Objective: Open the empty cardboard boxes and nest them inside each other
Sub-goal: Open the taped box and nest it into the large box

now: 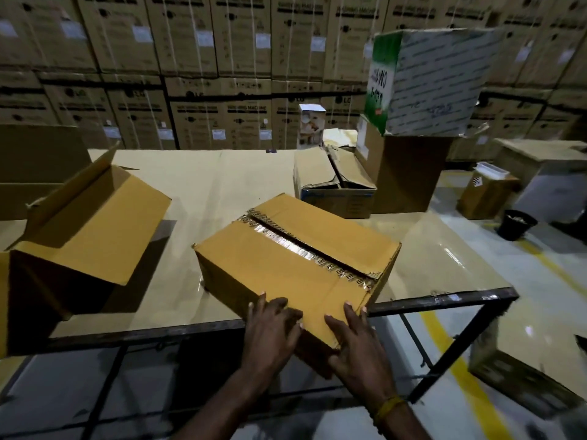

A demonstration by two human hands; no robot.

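Taped box (295, 258) under both hands

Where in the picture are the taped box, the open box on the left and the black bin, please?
taped box (286, 265): head view, on its top flap.
open box (95, 230): head view, on its inner wall.
black bin (516, 228): head view, on its side wall.

The closed box (295, 265) at centre is showing mustard-yellow cardboard, with a shiny strip of printed tape (305, 249) running along its seam. The open box (82, 236) at left is wearing the same yellow. The bench (222, 179) is looking pale tan, its frame black. At upper right a white box (435, 84) is carrying a green side panel. A yellow line (451, 354) is crossing the grey floor at lower right.
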